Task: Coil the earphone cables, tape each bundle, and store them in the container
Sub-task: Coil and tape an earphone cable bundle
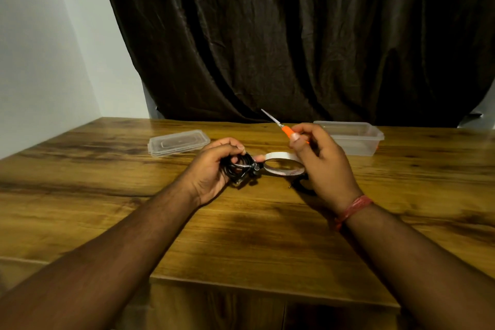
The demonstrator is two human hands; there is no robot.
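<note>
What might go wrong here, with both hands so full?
The right hand grips orange-handled scissors with the blades pointing up and away, close to the left hand; a slip could nick fingers or the cable. The left hand holds the coiled black earphone bundle beside the tape roll; loosening that grip might let the coil spring apart. More black cable lies under the right hand and could snag.

Home room (curtain (294, 35), wooden table (241, 236))

free: bare table (241, 236) near front | obstacles: lid (178, 142) far-left, container (353, 138) far-right
</note>
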